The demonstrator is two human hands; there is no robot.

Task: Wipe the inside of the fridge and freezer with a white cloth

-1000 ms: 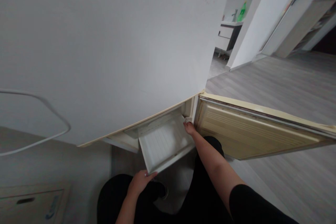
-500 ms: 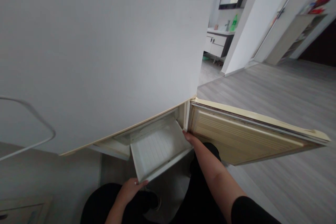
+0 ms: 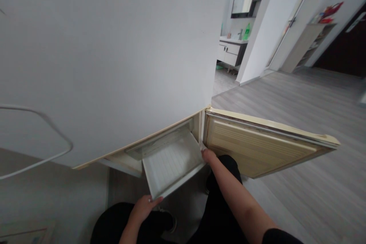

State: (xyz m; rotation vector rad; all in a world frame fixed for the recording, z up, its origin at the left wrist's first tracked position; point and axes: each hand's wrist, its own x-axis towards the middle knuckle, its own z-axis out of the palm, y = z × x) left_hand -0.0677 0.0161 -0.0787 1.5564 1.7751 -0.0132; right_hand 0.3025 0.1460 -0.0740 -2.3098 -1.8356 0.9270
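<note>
A white drawer (image 3: 170,164) is pulled partway out of the bottom compartment of a white refrigerator (image 3: 108,57). It looks empty and has a ribbed floor. My left hand (image 3: 143,207) grips the drawer's near left corner with fingers curled on the front rim. My right hand (image 3: 208,155) holds the drawer's right side near the front corner, fingers closed against it. The lower door (image 3: 263,143), cream and ribbed on its inside, stands swung open to the right.
My knees in black trousers are below the drawer. Grey wood-look floor (image 3: 300,99) stretches right. A doorway behind shows a washbasin cabinet (image 3: 230,51) with a green bottle. A shelf unit (image 3: 310,44) stands far right. A thin metal handle (image 3: 37,137) curves at left.
The view has shifted slightly left and up. Both hands stay on the drawer, which sits about as far out as before; my right hand has slid a little forward along its side.
</note>
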